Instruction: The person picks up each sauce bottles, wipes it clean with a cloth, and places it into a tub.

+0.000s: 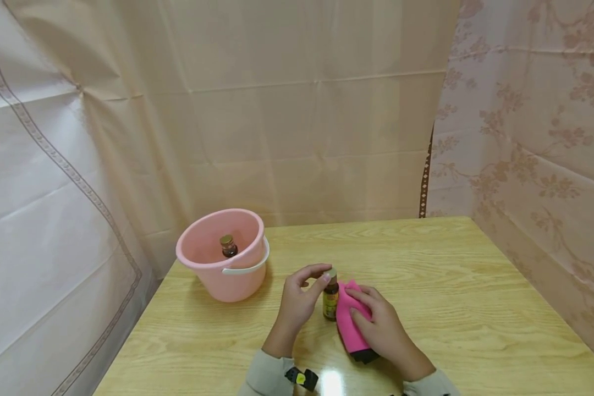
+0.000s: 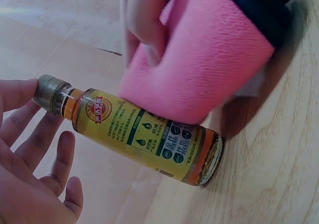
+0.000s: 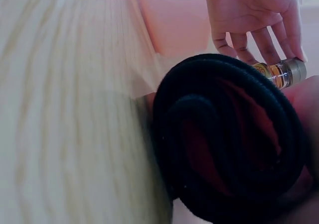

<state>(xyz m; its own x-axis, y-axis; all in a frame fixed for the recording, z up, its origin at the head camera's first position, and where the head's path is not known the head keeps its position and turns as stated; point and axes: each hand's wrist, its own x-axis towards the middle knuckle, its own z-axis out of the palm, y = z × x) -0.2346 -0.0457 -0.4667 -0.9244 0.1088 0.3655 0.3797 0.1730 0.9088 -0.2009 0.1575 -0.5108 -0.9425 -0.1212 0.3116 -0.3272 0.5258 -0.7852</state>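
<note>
A small glass bottle [image 1: 330,305] with a yellow label and a metallic cap [image 2: 50,93] stands upright on the table. My left hand [image 1: 299,297] pinches its cap between thumb and fingertips; the other fingers are spread apart in the left wrist view. In my right hand [image 1: 385,329] I grip a folded pink cloth [image 1: 348,327] with a dark edge. The cloth lies against the right side of the bottle and covers part of its label [image 2: 134,134]. Seen from the right wrist, the rolled dark end of the cloth [image 3: 167,109] hides most of the bottle.
A pink bucket [image 1: 230,283] with a white handle [image 1: 247,269] stands at the table's back left. Inside it is another dark bottle [image 1: 229,247] with a gold-coloured cap. The wooden table [image 1: 450,286] reaches to curtains [image 1: 307,137] behind and at both sides.
</note>
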